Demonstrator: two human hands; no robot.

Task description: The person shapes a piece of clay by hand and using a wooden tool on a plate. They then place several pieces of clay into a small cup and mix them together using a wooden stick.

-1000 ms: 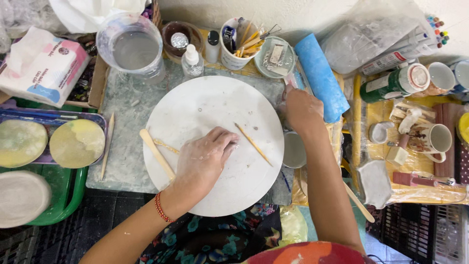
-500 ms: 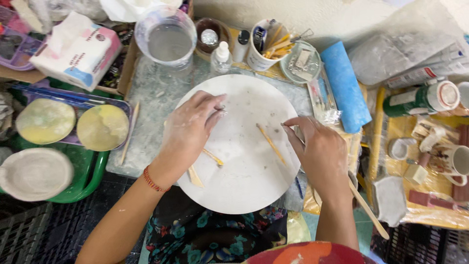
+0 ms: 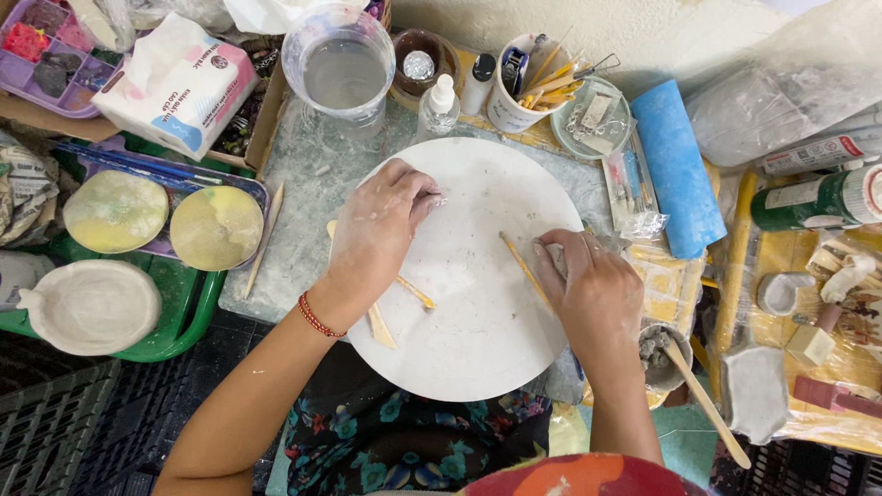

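Observation:
A round white board [image 3: 469, 358] lies in front of me on a marbled mat. My left hand [image 3: 377, 234], dusted with clay and with a red bracelet at the wrist, rests on the board's upper left, fingertips pinched together against the surface. My right hand [image 3: 595, 292] sits at the board's right edge, fingers curled over a small grey clay lump [image 3: 554, 260]. A thin wooden stick [image 3: 522, 264] lies just left of the right hand. Another stick [image 3: 415, 293] and a flat wooden tool [image 3: 378, 323] poke out from under the left hand.
Behind the board stand a beaker of water [image 3: 338, 69], a spray bottle [image 3: 438, 106] and a cup of tools [image 3: 519, 96]. A blue roll [image 3: 678, 165] lies at right. A green tray [image 3: 179, 335] holds yellow discs; a small clay cup [image 3: 654, 354] holds a wooden stick.
My left hand slid from the board's lower left up to its upper left. My right hand came in from the far right rim and curled down at the right edge.

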